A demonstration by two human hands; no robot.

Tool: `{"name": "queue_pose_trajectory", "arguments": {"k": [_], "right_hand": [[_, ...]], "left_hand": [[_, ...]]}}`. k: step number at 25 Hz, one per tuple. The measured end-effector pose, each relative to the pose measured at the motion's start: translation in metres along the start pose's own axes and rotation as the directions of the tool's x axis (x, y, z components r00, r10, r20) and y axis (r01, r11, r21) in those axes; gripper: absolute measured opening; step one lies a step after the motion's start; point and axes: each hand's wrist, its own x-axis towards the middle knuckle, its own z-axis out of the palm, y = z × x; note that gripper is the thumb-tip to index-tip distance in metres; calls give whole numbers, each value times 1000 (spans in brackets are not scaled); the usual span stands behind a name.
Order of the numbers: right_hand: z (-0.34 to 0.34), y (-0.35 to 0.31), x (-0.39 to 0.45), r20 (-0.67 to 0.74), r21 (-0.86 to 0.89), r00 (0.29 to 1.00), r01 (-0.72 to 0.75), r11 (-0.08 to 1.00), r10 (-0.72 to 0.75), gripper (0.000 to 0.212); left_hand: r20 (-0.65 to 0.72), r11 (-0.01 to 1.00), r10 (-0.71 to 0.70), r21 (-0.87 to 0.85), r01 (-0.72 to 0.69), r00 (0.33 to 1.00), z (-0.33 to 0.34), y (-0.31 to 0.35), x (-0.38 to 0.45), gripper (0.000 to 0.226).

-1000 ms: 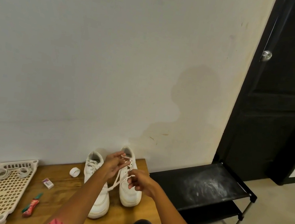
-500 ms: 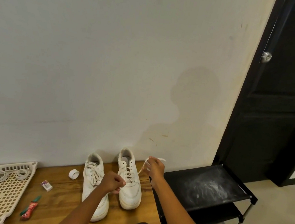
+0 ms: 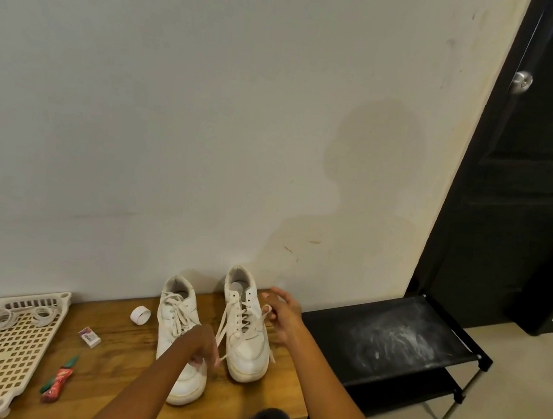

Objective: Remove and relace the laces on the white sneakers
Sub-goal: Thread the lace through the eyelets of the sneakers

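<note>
Pinching lace [image 3: 222, 323] ends, both hands work the unbranded right sneaker [image 3: 246, 340].

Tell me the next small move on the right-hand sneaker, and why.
Probably draw the lace out of its next eyelet with the left hand. That hand pinches one lace end by the toe, the right hand holds a loop, and the right-hand sneaker remains laced lower down.

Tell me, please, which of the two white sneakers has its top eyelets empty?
The right-hand sneaker: its upper eyelets are bare and its lace ends hang loose, while the left-hand sneaker is laced to the top.
</note>
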Motion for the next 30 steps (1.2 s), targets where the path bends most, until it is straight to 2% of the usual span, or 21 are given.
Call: {"name": "queue_pose_trajectory", "arguments": {"k": [1,2,3,4,5,7,8,10,11,12,14,15,18,21,23,25,27,30], "right_hand": [[3,0,-1,37,-56,999,18,998,-16,24],[7,0,-4,92,-84,995,36,996,-28,19],[12,2,-5,142,-85,989,55,995,-43,15],[16,6,-5,179,-76,982,73,994,-58,11],[20,10,-5,207,-75,976,89,993,-72,9],[24,19,-8,260,-58,964,79,995,-61,8],[24,23,-9,282,-37,958,70,997,-57,8],[23,27,-10,275,-13,959,73,997,-66,8],[23,27,-9,248,-11,965,86,996,-81,6],[22,26,-8,209,-6,972,113,994,-109,6],[20,21,-4,127,14,976,177,984,-177,5],[20,18,-2,107,18,974,199,980,-200,5],[24,13,-2,155,-44,967,213,976,-204,12],[28,18,-6,204,-151,963,207,967,-175,16],[28,18,-10,210,-173,963,205,963,-167,16],[27,16,-12,204,-204,965,204,958,-163,17],[25,13,-13,188,-233,969,204,951,-162,19],[25,13,-18,244,-262,962,184,947,-119,21]], "left_hand": [[-104,998,28,-51,-34,994,-5,5,-1,16],[-232,979,38,-184,-82,972,-10,11,-3,16],[-304,923,-2,-366,-115,953,-15,18,-4,29],[-261,831,-54,-547,-101,964,-19,27,-9,42],[-142,747,-88,-664,-29,986,-21,35,-14,54],[56,615,-79,-783,93,995,-22,43,-19,64],[104,552,-57,-825,119,993,-22,42,-17,65],[137,542,-40,-829,137,990,-20,39,-14,65],[100,590,-69,-798,121,993,-19,37,-10,65],[2,652,-111,-754,74,994,-17,36,-8,63],[-284,753,-155,-654,-73,946,-15,30,4,55],[-325,737,-141,-665,-120,935,-15,29,5,51],[-172,569,-44,-814,-117,984,-21,32,-4,49],[-146,499,2,-857,-128,989,-23,35,1,46],[-161,510,1,-849,-139,987,-22,36,2,40],[-208,568,7,-804,-175,978,-21,35,-2,31],[-221,562,29,-803,-199,975,-20,33,-5,19],[-145,342,87,-925,-166,986,-21,31,-3,24]]}}
